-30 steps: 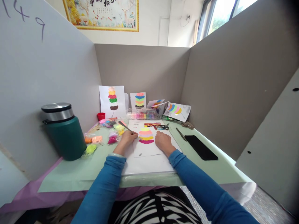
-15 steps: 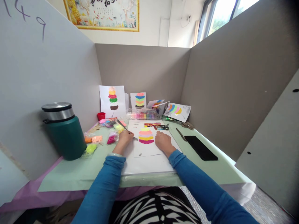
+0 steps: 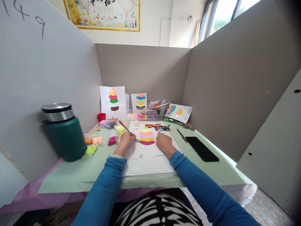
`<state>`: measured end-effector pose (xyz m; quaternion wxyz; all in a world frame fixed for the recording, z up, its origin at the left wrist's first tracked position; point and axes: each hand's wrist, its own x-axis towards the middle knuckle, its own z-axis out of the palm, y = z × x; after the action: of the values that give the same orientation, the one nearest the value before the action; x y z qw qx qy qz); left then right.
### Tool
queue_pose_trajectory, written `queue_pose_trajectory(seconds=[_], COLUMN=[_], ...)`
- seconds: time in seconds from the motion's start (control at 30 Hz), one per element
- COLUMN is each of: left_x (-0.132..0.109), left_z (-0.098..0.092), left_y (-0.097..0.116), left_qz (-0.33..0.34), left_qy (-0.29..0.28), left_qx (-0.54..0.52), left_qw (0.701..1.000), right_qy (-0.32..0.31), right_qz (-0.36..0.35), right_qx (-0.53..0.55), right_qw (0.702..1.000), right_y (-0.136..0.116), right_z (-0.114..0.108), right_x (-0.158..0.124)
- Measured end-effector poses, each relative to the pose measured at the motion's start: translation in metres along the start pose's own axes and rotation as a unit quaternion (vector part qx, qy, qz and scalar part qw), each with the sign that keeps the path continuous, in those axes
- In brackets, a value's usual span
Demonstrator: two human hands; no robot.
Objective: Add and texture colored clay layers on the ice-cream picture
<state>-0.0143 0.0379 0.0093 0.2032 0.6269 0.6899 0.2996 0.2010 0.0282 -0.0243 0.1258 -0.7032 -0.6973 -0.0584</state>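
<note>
My left hand (image 3: 126,142) is closed around a fork (image 3: 122,125). Its handle points up and away to the left, and its tines touch or hover at the left end of a crimson clay band (image 3: 147,142); which of the two I cannot tell. Above that band, yellow, peach-pink and pale yellow-green layers are stacked on a white sheet of paper (image 3: 145,152). Curled like a fist, my right hand (image 3: 164,143) rests at the sheet's right side, beside the layers. Whatever its fingers might hold is hidden.
Bags of coloured clay (image 3: 113,138) lie left, near a green flask (image 3: 64,135) and red cup (image 3: 101,117). Scissors (image 3: 166,128) lie beyond the sheet. A black phone-like slab (image 3: 202,149) and a slim tool (image 3: 182,135) lie right. Finished pictures (image 3: 118,108) lean at the back.
The fork and my left hand have shifted slightly to the right, bringing the tines closer to the crimson band's left end. My right hand stays in place.
</note>
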Motion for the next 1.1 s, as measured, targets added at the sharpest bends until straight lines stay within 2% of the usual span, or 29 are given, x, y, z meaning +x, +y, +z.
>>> queue_pose_trajectory(seconds=[0.13,0.23,0.33,0.53,0.63,0.77,0.87,1.0,1.1], left_x=[0.001,-0.004,-0.009,-0.002,-0.002,-0.009,-0.010,-0.005,-0.002], left_z=[-0.001,-0.001,0.000,-0.002,-0.003,-0.001,0.002,0.001,-0.001], left_y=[-0.002,0.001,0.003,0.000,0.000,0.007,0.008,0.004,0.001], left_qz=[0.006,0.044,0.035,-0.010,-0.013,0.017,0.006,-0.024,-0.023], left_qy=[0.017,-0.022,-0.040,0.000,0.013,-0.044,-0.062,-0.040,-0.016], left_qx=[-0.007,-0.043,-0.040,0.013,0.018,-0.047,-0.041,-0.034,-0.023], left_qw=[1.000,0.998,0.998,1.000,1.000,0.998,0.997,0.998,0.999], right_qy=[-0.002,0.001,0.008,-0.003,-0.005,-0.004,-0.006,0.001,0.003], right_qz=[0.000,0.001,0.000,-0.001,0.001,0.001,0.001,-0.003,-0.002], right_qx=[-0.003,0.000,0.005,-0.007,-0.007,0.000,0.003,0.002,0.000], right_qw=[1.000,1.000,1.000,1.000,1.000,1.000,1.000,1.000,1.000], right_y=[0.000,0.000,0.001,0.000,-0.001,0.000,0.001,0.001,0.000], right_z=[0.001,0.002,0.003,0.000,-0.001,0.001,0.001,0.000,0.000], right_x=[0.001,0.001,0.001,0.000,0.000,0.001,0.001,0.000,-0.001])
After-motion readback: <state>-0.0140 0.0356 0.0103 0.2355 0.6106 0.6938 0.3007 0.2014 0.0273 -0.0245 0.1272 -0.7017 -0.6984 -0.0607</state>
